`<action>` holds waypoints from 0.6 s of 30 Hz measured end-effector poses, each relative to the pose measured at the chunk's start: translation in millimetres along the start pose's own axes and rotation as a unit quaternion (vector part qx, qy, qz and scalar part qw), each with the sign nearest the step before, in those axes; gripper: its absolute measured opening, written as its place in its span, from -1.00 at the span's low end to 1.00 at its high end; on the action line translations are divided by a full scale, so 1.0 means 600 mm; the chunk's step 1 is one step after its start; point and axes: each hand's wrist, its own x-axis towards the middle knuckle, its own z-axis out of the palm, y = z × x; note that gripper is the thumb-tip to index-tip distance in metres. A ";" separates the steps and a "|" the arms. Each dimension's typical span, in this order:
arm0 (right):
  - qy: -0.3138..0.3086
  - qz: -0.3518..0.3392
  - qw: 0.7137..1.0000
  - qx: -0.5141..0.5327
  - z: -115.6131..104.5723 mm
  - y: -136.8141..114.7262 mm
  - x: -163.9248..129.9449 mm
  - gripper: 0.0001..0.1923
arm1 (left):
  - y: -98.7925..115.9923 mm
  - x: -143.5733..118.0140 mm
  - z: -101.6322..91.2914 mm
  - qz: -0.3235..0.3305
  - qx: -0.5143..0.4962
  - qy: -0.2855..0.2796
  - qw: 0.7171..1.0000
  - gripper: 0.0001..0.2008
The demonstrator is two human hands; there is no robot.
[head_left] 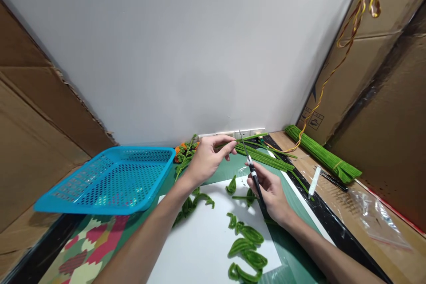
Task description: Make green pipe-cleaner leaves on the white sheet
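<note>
Green pipe cleaner (229, 144) pinched in left hand (208, 159), approx. above the green mat; pointed tool (253, 171) gripped in closed right hand (271, 193). Several leaf shapes (248, 248) lie finished on white sheet (199, 239); bundle of straight stems (321, 155) judged unused

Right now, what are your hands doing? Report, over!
Left hand pinching a green pipe cleaner. Right hand holding a black tool, thin tip up near it. Green twisted leaves on white sheet; blue basket left.

The left hand (208, 157) pinches a green pipe cleaner (248, 138) while the right hand (271, 193) grips black-handled scissors (253, 173) beside it.
</note>
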 end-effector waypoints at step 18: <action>0.114 -0.018 0.992 -0.051 -0.011 -0.008 0.011 -0.43 | -0.006 0.001 -0.005 -0.131 -0.205 0.039 0.969 -0.51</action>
